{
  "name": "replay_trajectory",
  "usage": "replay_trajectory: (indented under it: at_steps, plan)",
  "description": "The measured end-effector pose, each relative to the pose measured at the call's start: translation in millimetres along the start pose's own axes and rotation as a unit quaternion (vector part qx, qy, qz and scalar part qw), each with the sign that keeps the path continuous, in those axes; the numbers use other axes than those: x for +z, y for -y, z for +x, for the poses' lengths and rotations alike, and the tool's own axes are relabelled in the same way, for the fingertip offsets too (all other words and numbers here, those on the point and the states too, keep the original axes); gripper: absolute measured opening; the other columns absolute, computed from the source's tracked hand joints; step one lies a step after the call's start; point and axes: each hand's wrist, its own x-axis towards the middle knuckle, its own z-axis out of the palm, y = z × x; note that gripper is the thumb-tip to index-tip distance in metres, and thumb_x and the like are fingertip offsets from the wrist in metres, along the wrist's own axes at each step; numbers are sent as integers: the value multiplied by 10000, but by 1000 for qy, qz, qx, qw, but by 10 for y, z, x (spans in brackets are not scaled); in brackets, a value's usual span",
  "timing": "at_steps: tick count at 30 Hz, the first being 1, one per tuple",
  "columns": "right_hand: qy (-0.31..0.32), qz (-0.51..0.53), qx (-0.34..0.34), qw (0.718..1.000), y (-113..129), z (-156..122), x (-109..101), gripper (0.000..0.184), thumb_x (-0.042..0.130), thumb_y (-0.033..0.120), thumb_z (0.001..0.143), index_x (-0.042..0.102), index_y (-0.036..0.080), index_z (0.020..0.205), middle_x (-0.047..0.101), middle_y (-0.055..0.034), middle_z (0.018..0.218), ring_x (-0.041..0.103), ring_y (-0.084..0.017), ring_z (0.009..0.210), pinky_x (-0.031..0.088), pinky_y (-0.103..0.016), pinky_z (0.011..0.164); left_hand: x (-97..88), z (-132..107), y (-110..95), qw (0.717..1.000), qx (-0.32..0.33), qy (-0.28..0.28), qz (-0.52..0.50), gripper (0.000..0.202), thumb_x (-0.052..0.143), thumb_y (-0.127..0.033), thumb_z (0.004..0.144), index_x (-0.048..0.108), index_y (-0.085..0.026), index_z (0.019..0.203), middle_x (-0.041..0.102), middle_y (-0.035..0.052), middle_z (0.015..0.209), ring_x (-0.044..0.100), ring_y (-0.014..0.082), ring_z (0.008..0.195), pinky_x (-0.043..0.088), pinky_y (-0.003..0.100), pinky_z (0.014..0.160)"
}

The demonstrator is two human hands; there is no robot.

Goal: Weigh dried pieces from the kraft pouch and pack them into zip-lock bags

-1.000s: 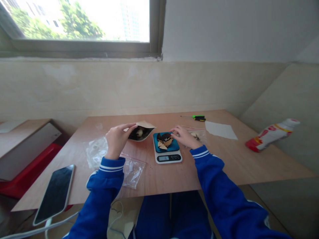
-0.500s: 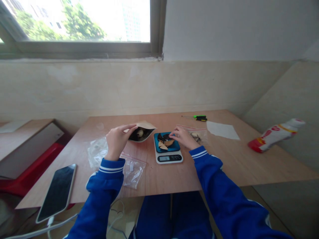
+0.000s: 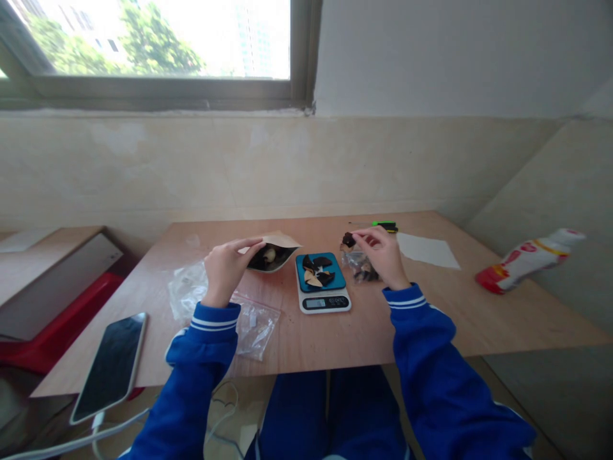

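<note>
My left hand (image 3: 230, 265) pinches the rim of a brown paper pouch (image 3: 286, 240), holding its mouth apart. Inside the pouch lies a pale roundish piece (image 3: 269, 255) among darker contents. To its right, a white kitchen scale (image 3: 300, 303) with a blue top carries several thin, curved dark and tan pieces (image 3: 320, 271); the display's digits are too small to read. My right hand (image 3: 381, 250) pinches a dark brown, crinkled piece (image 3: 348, 240) between thumb and fingers. Just below it is a clear plastic bag (image 3: 353, 260) with dark and pale pieces in it, partly hidden by that hand.
Clear zip bags (image 3: 256, 326) lie by my left forearm. A phone (image 3: 110, 367) with a white cable rests at the left edge. Green and black-handled tools (image 3: 387, 225) and white paper (image 3: 426, 250) are behind my right hand. A red-and-white bottle (image 3: 529, 259) stands at right.
My right hand has moved from the scale to the right, over the clear bag, and now has a dark brown piece in its fingers. My left hand stays at the pouch.
</note>
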Motion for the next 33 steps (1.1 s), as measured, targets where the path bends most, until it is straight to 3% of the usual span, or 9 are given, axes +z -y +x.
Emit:
replay_trajectory:
  at_steps: [9, 26, 30, 33]
  plan:
    - [-14, 18, 27, 999, -10, -66, -122, 217, 629, 384, 835, 692, 176, 844, 634, -33, 833, 559, -138, 660, 470, -278, 624, -7, -5, -17, 1000, -3, 5, -4, 289, 614, -559, 789, 753, -373, 962, 765, -14, 793, 700, 216, 726, 410, 280, 581]
    - [11, 12, 38, 999, -67, -130, -105, 274, 605, 450, 843, 687, 189, 862, 669, -45, 852, 602, -161, 704, 500, -300, 648, 13, -11, 7, 1000, 4, 1, 6, 312, 605, -569, 789, 753, -363, 970, 758, -8, 746, 700, 216, 719, 431, 281, 598]
    - [38, -43, -6, 998, -121, -172, -40, 231, 579, 399, 878, 692, 197, 871, 643, -41, 834, 589, -160, 670, 500, -304, 640, 17, -14, 11, 1000, 8, -2, 3, 311, 605, -569, 790, 753, -363, 971, 758, -6, 747, 699, 218, 711, 428, 282, 597]
    - [85, -129, -72, 985, -224, -226, 81, 227, 517, 353, 923, 683, 205, 877, 636, -63, 886, 618, -205, 815, 500, -345, 749, 16, -15, -1, 1000, 7, -2, 4, 311, 605, -573, 788, 755, -364, 962, 760, -3, 756, 701, 219, 717, 432, 283, 603]
